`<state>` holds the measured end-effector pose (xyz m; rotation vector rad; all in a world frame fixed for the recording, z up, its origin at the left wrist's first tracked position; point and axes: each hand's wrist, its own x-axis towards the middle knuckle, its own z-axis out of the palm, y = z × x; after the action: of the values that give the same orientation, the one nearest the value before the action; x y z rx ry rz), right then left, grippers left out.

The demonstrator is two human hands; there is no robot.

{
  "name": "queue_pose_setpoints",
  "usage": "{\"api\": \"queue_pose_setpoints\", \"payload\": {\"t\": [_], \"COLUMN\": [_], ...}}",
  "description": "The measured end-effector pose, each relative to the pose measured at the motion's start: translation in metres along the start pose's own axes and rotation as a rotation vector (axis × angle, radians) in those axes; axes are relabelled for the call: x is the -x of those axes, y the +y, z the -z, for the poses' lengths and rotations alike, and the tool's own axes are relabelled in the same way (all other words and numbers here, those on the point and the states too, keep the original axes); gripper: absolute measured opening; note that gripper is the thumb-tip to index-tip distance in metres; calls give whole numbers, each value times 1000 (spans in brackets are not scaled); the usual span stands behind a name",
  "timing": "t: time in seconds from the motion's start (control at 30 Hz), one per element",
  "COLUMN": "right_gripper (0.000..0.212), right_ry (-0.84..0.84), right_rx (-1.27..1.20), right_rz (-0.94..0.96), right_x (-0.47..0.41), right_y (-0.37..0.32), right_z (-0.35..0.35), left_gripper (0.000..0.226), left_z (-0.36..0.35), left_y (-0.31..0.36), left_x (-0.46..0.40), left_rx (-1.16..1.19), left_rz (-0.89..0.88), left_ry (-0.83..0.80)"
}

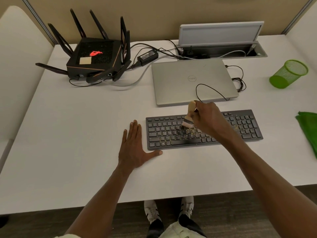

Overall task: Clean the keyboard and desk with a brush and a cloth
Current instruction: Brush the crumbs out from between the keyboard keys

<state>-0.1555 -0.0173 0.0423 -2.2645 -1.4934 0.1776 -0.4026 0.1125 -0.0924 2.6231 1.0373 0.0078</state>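
2 hands are working: right hand (208,117) is grasping the brush (189,115), bristles touching the keyboard (243,127); left hand (135,145) is lying flat, fingers spread, on the bench (77,134).

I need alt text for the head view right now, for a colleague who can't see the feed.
The right hand holds a small brush with its bristles on the middle keys of a black keyboard, while the left hand lies flat on the white desk beside it. A closed laptop sits behind; a green cloth lies at right.

Black keyboard (204,129) flat on white desk (77,134), wooden brush (189,115) bristles on keys; green cloth (308,129) at right edge
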Motion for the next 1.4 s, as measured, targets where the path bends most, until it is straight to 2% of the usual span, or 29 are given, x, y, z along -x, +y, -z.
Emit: {"api": "queue_pose_setpoints", "payload": {"t": [0.13,0.3,0.47,0.63,0.8,0.97,1.17,1.27,1.4], "right_gripper": [16,14,10,12,7,12,10,7,17], "right_ry": [-33,-140,-57,-164,-71,-115,-29,-38,-68], "right_rx": [-12,2,-49,-34,-66,-103,-118,-138,-145], "right_rz": [-46,-19,4,55,56,105,99,124,119], "right_x": [-3,3,-6,4,-4,4,6,4,8], "right_y": [-9,-5,-12,-7,-7,4,17,11,15], "right_z": [-16,-17,-7,-15,-14,-17,-8,-11,-14], "left_gripper": [146,144,146,147,146,147,147,147,148], "left_z": [0,-2,0,0,-2,-1,0,-1,0], "left_y": [0,-1,-1,-1,-2,-1,0,0,-1], "left_x": [0,0,0,0,0,0,0,0,-1], "left_rx": [1,-6,-10,-4,0,-3,-60,-62,-60], "left_rz": [-3,-4,-3,0,-7,-7,-1,-6,-16], "left_ry": [3,3,5,-3,3,-8,-42,-48,-59]}}
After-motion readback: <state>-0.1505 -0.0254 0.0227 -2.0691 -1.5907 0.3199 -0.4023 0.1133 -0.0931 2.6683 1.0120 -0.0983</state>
